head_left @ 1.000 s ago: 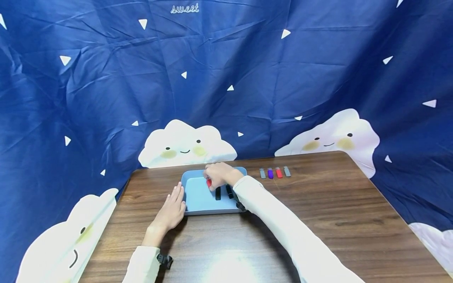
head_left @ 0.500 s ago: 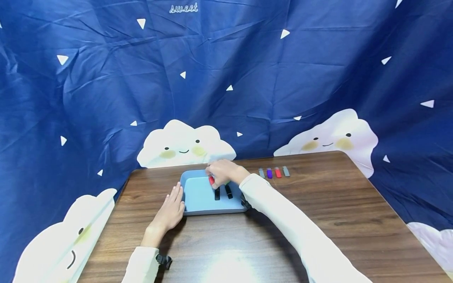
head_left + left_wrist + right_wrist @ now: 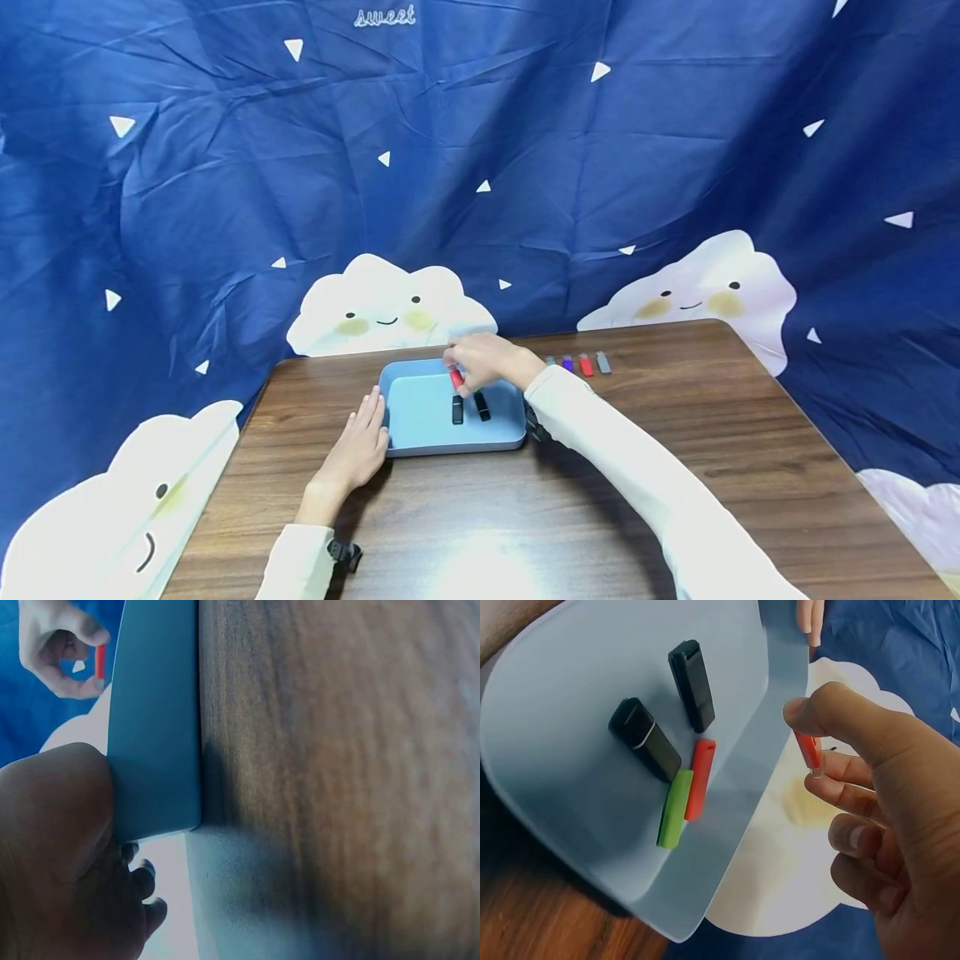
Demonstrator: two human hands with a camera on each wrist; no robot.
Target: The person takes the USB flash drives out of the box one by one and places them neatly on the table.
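Above the far part of the blue tray [image 3: 453, 447], the right hand [image 3: 483, 360] pinched a red stick [image 3: 456, 380] between thumb and fingertips, the other fingers loosely curled. Compared with a second earlier, that hand had moved to the right and slightly away from the wearer, taking the red stick along; the first black stick [image 3: 457, 410], partly covered then, showed more of its length. The second black stick [image 3: 482, 406] lay to its right. The right wrist view also showed a green stick [image 3: 675, 808] and another red stick [image 3: 700, 780] lying side by side, touching, in the tray. The left hand [image 3: 358, 442] had stayed against the tray's left wall, fingers extended and gripping nothing. Right of the tray, on the wooden surface [image 3: 660, 433], the row of four sticks [image 3: 586, 365] was unmoved, though its leftmost one was now partly hidden by the right arm.
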